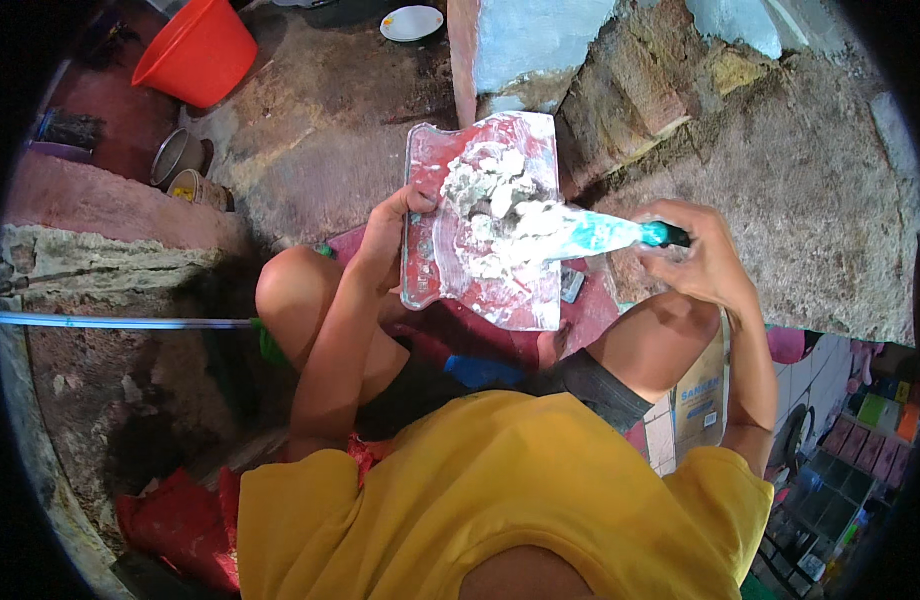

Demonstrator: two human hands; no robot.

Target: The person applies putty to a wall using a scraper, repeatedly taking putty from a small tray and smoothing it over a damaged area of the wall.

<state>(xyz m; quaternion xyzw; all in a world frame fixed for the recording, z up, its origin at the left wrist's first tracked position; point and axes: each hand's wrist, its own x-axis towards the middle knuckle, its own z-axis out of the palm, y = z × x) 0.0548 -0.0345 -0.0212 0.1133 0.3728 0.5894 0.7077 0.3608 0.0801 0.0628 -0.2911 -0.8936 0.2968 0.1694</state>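
My left hand grips the left edge of a flat red board, its thumb on top and its other fingers mostly hidden. The board is smeared white, and lumps of thick white paste sit on its upper middle. In my right hand is a paste-coated scraper with a turquoise part and a dark handle end. Its wide end points left and lies over the paste on the board's right half; paste hides its exact edge. The board is above my lap, between my bent knees.
Beyond the board stands a wall corner with a pale blue face. A rough grey ledge runs along the right. Farther left are a red bucket and a small tub. A white plate lies at the back.
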